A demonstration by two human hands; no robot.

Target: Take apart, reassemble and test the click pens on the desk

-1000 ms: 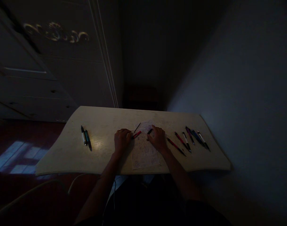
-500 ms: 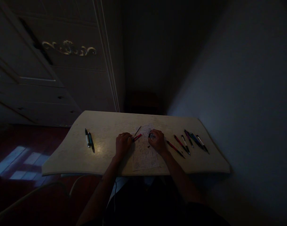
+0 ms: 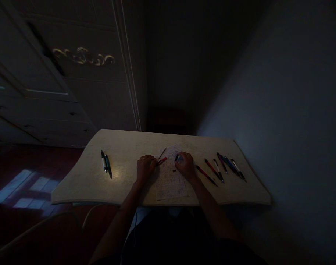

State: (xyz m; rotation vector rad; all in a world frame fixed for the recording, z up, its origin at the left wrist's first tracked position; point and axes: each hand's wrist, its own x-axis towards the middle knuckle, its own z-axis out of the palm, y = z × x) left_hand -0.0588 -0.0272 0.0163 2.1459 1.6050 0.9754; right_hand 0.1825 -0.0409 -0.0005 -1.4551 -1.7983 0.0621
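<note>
The scene is very dim. My left hand (image 3: 145, 168) rests on the pale table (image 3: 124, 147) and grips the end of a red pen piece (image 3: 162, 161). A thin dark refill (image 3: 162, 153) lies just beyond it. My right hand (image 3: 186, 166) sits on a scribbled sheet of paper (image 3: 170, 181) and pinches a small dark pen part (image 3: 177, 158). A tiny dark bit (image 3: 174, 170) lies on the paper between my hands.
Several pens (image 3: 223, 165) lie in a row to the right of my right hand. Two more pens (image 3: 106, 165) lie at the left of the table. A panelled door (image 3: 74, 84) stands behind, a wall (image 3: 281, 110) on the right, and a cable (image 3: 86, 217) hangs below.
My hands have stayed over the paper; the right hand now has the small dark part pulled closer under its fingers. The view shifted slightly as my head moved.
</note>
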